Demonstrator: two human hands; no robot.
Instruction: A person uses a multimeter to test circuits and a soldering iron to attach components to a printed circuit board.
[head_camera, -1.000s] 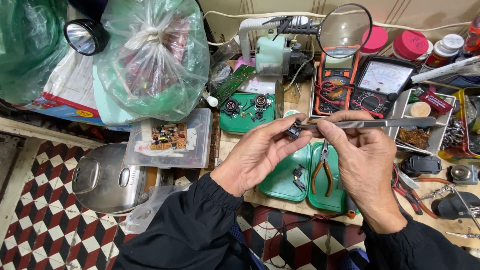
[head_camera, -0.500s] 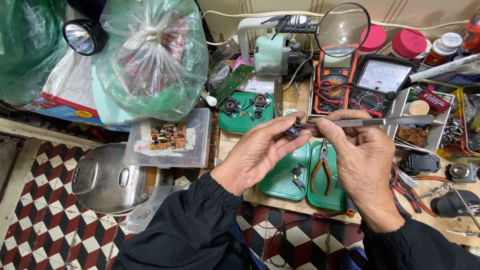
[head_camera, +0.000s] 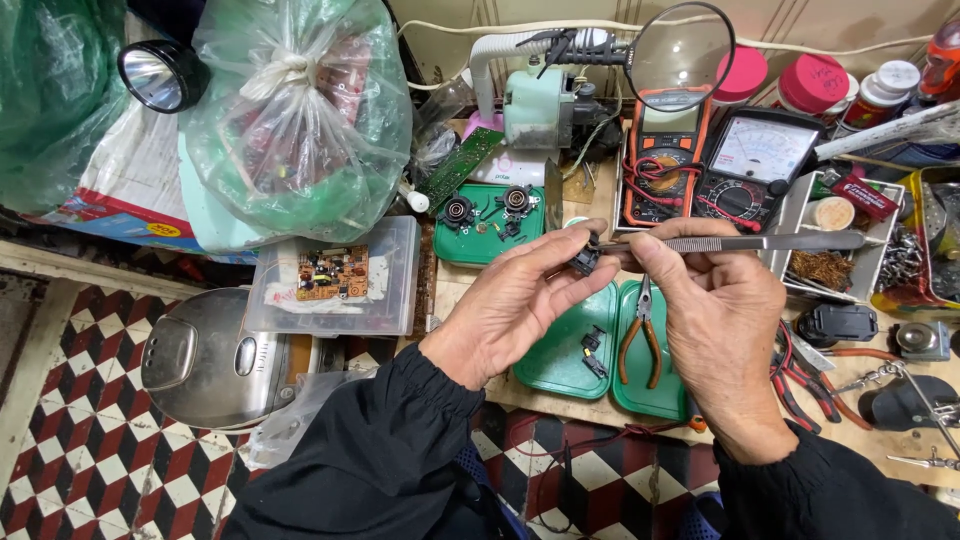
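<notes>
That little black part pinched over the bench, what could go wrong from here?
1. The small black part sits only between the left hand fingertips, poked by the tweezers in the right hand; a slip could flick it off.
2. It is held above the green trays near the bench edge, so it might fall to the checkered floor and be hard to spot.

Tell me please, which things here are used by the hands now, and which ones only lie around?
In use:
- left hand pinching a small black part
- right hand holding metal tweezers to that part

Lying about:
- orange-handled pliers in a green tray
- two meters
- magnifying glass
- clear box with a circuit board
- tied plastic bag
</notes>
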